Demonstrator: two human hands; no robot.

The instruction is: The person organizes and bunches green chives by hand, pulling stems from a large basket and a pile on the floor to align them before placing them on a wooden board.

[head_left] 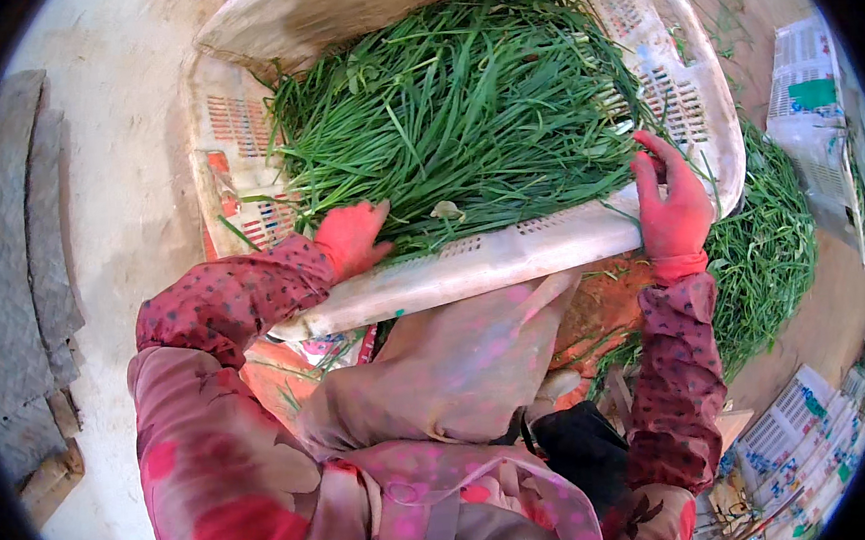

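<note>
A large whitish plastic crate with slotted walls stands in front of me, heaped with long green leafy stalks that look like garlic chives. My left hand, in a pink-red glove, reaches over the near rim onto the stalks at the left; thumb and forefinger are apart and nothing shows held. At the crate's near right corner is my right hand, gloved the same way. Its thumb and forefinger point up, apart, beside the stalk ends, with the other fingers partly hidden.
More loose greens lie heaped on the floor right of the crate. White slotted crates stand at the far right, with others at the lower right. A grey sheet-like slab lies along the left. Orange material shows beneath the crate.
</note>
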